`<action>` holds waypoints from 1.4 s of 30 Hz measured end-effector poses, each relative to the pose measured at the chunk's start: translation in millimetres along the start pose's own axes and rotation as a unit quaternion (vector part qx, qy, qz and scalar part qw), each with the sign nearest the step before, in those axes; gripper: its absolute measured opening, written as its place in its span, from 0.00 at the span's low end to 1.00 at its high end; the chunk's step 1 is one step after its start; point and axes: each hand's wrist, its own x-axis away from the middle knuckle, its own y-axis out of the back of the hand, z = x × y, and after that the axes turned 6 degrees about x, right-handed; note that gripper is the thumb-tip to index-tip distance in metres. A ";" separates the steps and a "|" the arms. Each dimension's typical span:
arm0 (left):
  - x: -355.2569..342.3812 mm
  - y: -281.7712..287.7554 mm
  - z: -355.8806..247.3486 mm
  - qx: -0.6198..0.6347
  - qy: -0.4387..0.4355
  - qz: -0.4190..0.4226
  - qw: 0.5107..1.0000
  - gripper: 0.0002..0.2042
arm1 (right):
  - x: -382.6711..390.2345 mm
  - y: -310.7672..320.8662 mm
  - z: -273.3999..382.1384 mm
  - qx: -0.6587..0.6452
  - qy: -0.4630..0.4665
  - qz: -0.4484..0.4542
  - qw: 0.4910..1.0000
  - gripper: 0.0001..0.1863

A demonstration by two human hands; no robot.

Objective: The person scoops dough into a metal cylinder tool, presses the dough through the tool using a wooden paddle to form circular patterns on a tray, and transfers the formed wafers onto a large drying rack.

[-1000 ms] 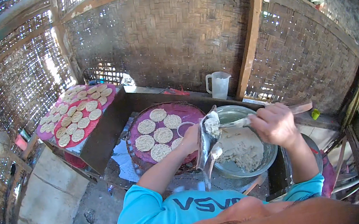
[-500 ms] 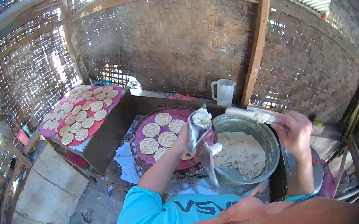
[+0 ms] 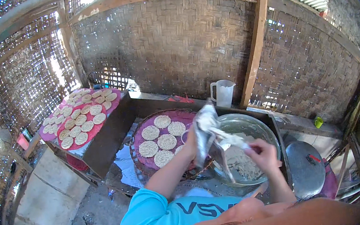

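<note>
My left hand [image 3: 189,147] is closed round a shiny grey pouch [image 3: 201,139], its fingers mostly hidden behind it. Pale batter shows at the pouch's upper opening. Pinched in my right hand [image 3: 263,154] is a batter-coated spatula [image 3: 233,139], its far end at the pouch's mouth. Just below and to the right, a large grey basin [image 3: 276,141] holds thick pale batter [image 3: 242,162]. To the left of my left hand lies a round woven tray [image 3: 135,157] lined with pink sheeting, bearing several flat, textured dough rounds [image 3: 166,142].
More dough rounds [image 3: 82,138] cover pink sheets on a raised stand at the left. A clear plastic jug [image 3: 224,93] stands behind the basin. Dark boards [image 3: 113,137] edge the work table. A metal lid [image 3: 305,168] lies right of the table, and woven walls [image 3: 171,45] close in behind.
My right hand has moved left and down, bringing the spatula from beyond the basin's far rim to the pouch's opening. The pouch stays in my left hand, slightly shifted.
</note>
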 end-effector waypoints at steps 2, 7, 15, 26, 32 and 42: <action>-31.1 45.2 3.0 -0.172 -0.138 0.073 0.973 0.21 | 0.8 17.1 -26.1 -0.033 -0.036 -0.050 0.998 0.10; -23.8 2.8 25.1 -0.110 -0.139 0.021 0.984 0.17 | -29.4 -10.1 13.9 0.103 0.143 -0.205 0.963 0.09; -31.1 31.8 7.4 0.046 -0.044 0.080 0.995 0.19 | -7.3 -1.3 17.6 0.041 0.188 -0.103 0.976 0.07; -56.9 65.2 -4.9 -0.019 -0.247 0.135 0.959 0.11 | 10.9 8.1 -1.0 -0.026 0.081 0.018 0.996 0.08; -17.8 70.1 -23.2 0.058 -0.242 0.159 0.955 0.18 | 8.3 40.3 -26.2 0.307 0.061 0.007 0.950 0.24; 16.3 24.4 -42.3 0.110 -0.148 0.144 0.972 0.20 | 17.9 -65.9 30.1 -0.762 -0.179 0.374 0.498 0.47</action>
